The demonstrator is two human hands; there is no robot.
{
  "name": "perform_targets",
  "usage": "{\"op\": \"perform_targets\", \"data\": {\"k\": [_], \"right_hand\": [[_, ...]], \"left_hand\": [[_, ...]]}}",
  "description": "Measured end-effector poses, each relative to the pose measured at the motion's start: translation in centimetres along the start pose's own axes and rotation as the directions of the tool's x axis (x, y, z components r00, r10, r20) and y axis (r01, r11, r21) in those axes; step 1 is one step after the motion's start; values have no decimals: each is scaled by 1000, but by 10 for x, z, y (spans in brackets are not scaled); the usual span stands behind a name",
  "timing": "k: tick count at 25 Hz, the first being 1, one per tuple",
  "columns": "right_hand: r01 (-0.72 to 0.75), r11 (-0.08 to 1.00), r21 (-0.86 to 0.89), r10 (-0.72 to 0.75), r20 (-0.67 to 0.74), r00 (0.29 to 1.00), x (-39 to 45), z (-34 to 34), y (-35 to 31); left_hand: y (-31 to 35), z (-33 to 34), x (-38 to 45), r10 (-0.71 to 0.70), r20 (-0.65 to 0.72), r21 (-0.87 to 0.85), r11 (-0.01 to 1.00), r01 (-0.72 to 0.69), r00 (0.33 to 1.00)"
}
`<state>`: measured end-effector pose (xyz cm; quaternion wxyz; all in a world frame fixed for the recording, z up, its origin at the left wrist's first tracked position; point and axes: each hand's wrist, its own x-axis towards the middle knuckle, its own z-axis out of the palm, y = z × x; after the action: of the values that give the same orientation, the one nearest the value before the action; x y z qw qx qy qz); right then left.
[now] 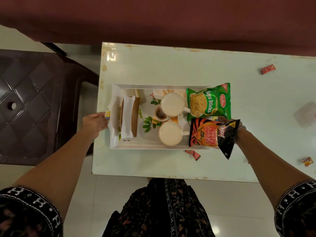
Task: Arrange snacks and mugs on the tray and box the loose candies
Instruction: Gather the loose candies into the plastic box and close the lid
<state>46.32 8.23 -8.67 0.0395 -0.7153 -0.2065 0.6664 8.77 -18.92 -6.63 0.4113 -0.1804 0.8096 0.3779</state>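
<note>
The left hand (pixel 95 123) curls its fingers over the left rim of the white rectangular plastic tray (pixel 114 142). The right hand (pixel 236 126) sits at the tray's right end, mostly hidden behind the black-and-orange chips packet (pixel 211 134); how far it is closed I cannot tell. Red wrapped candies (pixel 268 69) lie scattered on the pale glossy table (pixel 171 65), one (pixel 194 154) just beside the tray's near edge. In the tray stand two cream mugs (pixel 172 104), a small cup (pixel 160 114), a green soya-sticks packet (pixel 208 101) and a brown paper-lined box (pixel 130 117).
</note>
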Motion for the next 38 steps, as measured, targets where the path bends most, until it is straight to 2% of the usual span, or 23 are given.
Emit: {"op": "perform_targets", "data": {"k": [7, 13, 20, 26, 38], "right_hand": [[22, 996, 91, -18, -46, 999, -34, -30, -8], [28, 992, 124, -30, 14, 999, -57, -67, -19], [12, 997, 74, -17, 66, 998, -63, -124, -48], [-2, 997, 72, -3, 79, 997, -52, -176, -75], [-54, 990, 127, 41, 104, 994, -5, -204, -73]], "left_hand": [[23, 15, -35, 67, 39, -17, 998, -66, 997], [38, 41, -71, 98, 84, 27, 995, -100, 992], [24, 86, -108, 96, 51, 9, 995, -97, 994], [10, 124, -131, 83, 104, -75, 994, -75, 991], [-3, 166, -115, 78, 89, 38, 996, -82, 993]]}}
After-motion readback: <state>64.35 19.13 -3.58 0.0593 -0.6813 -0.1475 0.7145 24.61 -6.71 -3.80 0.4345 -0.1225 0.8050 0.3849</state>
